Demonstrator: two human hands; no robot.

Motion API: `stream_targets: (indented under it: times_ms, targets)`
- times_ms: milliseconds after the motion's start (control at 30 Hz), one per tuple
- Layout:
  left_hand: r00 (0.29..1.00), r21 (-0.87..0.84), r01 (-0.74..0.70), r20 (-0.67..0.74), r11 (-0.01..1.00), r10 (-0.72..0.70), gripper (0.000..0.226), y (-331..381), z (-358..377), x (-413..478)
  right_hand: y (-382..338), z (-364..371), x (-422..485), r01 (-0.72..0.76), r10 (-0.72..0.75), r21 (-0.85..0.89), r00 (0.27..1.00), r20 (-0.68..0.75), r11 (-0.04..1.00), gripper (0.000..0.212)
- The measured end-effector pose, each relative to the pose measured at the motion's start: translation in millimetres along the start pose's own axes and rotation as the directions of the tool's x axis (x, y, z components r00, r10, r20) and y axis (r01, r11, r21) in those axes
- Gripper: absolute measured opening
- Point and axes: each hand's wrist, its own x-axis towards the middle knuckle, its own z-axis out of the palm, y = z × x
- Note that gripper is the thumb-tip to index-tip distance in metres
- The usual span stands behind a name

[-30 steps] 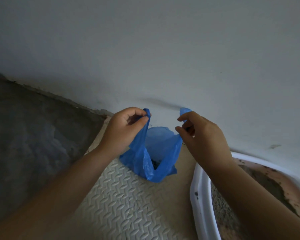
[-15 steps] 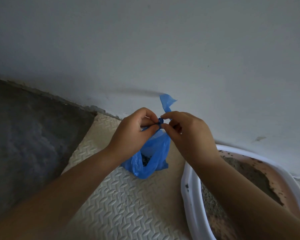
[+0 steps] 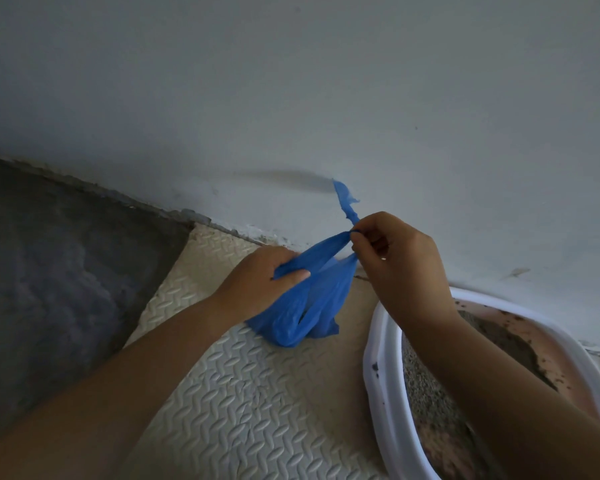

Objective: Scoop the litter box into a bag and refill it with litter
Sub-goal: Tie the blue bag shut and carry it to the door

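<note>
A small blue plastic bag sits on a cream foam mat beside the wall. My left hand grips one twisted handle of the bag low on its left side. My right hand pinches the other handle up and to the right, with its loose end sticking up past my fingers. The two handles cross between my hands. The white-rimmed litter box lies at the lower right, holding grey litter, partly hidden by my right forearm.
A pale wall rises right behind the bag. Dark grey bare floor lies left of the mat. The litter box's pink inner wall shows smears and specks of litter.
My hands met at the bag's top with the handles, then drew apart. My left hand dropped lower left and my right pulled its handle up to the right, closing the bag's mouth.
</note>
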Motion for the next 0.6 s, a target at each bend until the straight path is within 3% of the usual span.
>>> stream_targets:
  times_ms: [267,367,533,600]
  targets:
    - [0.999,-0.267,0.047,0.034,0.962,-0.039,0.028,14.1,-1.4,-2.3,11.2,-11.2,-0.6,-0.165,0.174,0.119,0.983,-0.065,0.979,0.015]
    - [0.996,-0.243,0.082,-0.020,0.966,-0.090,0.031,17.2,2.6,0.1,13.3,-11.4,-5.8,-0.078,0.082,0.078,0.995,-0.054,0.994,0.020]
    - [0.975,-0.081,0.194,-0.091,0.978,-0.201,0.030,11.9,14.8,8.7,13.8,-5.4,-18.5,0.239,-0.239,-0.065,0.971,0.014,0.969,0.029]
    - [0.981,-0.066,0.179,-0.069,0.982,-0.184,0.030,12.3,17.7,9.3,11.3,-1.9,-19.6,0.242,-0.241,-0.023,0.970,0.033,0.970,0.035]
